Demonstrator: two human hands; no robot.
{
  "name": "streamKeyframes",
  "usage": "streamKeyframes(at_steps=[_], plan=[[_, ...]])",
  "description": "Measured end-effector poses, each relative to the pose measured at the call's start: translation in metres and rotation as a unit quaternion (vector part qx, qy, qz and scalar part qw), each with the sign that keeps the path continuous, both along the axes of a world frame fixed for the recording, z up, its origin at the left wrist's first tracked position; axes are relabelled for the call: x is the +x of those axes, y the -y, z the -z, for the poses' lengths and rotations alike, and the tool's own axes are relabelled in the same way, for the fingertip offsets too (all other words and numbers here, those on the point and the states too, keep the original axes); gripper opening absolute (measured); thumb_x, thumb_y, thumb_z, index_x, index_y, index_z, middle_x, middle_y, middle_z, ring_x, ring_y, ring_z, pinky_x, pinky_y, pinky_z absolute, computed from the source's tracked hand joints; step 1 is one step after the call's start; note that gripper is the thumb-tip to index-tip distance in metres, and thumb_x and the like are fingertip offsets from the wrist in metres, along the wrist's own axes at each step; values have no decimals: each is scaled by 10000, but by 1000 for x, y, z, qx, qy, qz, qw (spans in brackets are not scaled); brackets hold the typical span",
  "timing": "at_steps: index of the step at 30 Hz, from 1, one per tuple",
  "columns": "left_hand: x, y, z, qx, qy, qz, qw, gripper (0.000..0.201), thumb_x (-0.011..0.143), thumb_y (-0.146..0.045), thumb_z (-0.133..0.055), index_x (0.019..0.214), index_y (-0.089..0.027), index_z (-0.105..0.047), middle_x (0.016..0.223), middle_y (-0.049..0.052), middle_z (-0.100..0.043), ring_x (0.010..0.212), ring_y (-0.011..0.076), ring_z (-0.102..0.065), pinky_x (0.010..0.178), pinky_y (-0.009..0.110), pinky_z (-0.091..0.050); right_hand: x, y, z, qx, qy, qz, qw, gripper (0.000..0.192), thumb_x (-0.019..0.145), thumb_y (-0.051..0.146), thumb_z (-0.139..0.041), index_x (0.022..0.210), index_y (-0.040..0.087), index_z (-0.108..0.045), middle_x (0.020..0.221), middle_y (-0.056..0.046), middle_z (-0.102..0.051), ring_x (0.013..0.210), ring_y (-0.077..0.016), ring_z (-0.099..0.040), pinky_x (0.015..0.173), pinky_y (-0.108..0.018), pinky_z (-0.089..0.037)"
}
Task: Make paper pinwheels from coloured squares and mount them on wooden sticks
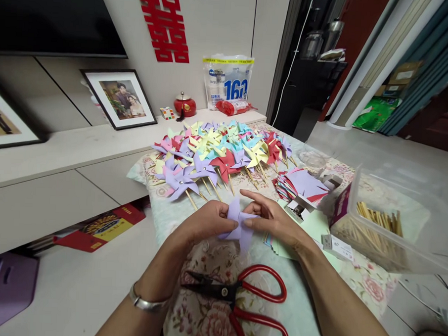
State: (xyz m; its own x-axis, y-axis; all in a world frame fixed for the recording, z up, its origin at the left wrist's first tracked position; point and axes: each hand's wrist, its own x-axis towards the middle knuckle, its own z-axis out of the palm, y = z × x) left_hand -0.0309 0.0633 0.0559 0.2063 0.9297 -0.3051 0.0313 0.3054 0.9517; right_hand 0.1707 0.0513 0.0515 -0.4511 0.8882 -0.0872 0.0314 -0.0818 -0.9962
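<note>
Across the flowered table (169, 220): beyond, many pinwheels (227, 164); to the right, a clear box (341, 207) of sticks (379, 222); nearer, red-handled scissors (225, 292). Pinched in left hand (207, 220) and right hand (272, 222), between pinwheels and scissors, a lilac pinwheel (239, 233).

Clearest text: big blue "160" on the plastic bag (228, 81) against the wall. Same bag: smaller blue Latin letters ending in "SHI", start unclear; 超惠装 below, as best I can read; yellow top strip has repeated print, too small. Red wall cutout (167, 27) reads as double happiness, 囍. Gold marks on the red pot (185, 106), plus lettering on the purple label (342, 205) of the clear bin (376, 254): not legible.
</note>
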Motion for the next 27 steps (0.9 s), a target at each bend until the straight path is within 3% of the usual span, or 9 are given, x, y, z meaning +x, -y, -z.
streamKeyframes(at_steps=[3,6,16,21,24,27], plan=[[0,-6,-1,-15,-45,163,985,36,543,-169,-675,553,-170,-709,533,26,-631,438,126,-468,438,229,-310,-2,0,4,-1,13,-11,1000,824,712,236,-743,1469,187,-421,794,28,-593,716,-151,-551,627,-266,-398],[2,-10,-3,-3,-62,209,976,64,569,-193,-648,555,-171,-706,527,14,-600,436,112,-421,438,226,-280,-3,0,9,4,31,-10,999,802,709,187,-718,1460,209,-439,773,40,-563,691,-143,-520,609,-255,-383],[9,-18,-6,-1,-107,247,963,82,553,-200,-624,475,-179,-610,457,-28,-475,422,96,-331,450,246,-201,-3,-1,15,28,56,-16,998,790,720,104,-642,1469,215,-418,741,61,-518,634,-112,-445,559,-227,-321],[7,-22,-4,-7,-99,260,961,65,579,-220,-684,583,-163,-654,520,-31,-531,469,101,-397,475,234,-258,-3,-2,16,-4,17,4,1000,817,691,96,-666,1463,207,-424,715,70,-513,601,-103,-445,530,-219,-313],[1,-22,-4,-1,-50,222,974,206,640,-334,-767,685,-155,-677,588,-26,-572,525,100,-455,510,217,-322,-2,-3,15,-26,-27,33,999,857,682,100,-684,1481,218,-398,704,75,-531,578,-97,-470,522,-209,-331],[-1,-16,-4,-1,31,140,990,348,713,-470,-766,815,-142,-710,731,21,-646,623,115,-546,554,211,-402,-2,-4,14,-41,-73,79,993,882,671,129,-711,1482,231,-382,757,49,-615,621,-125,-562,554,-220,-404]])
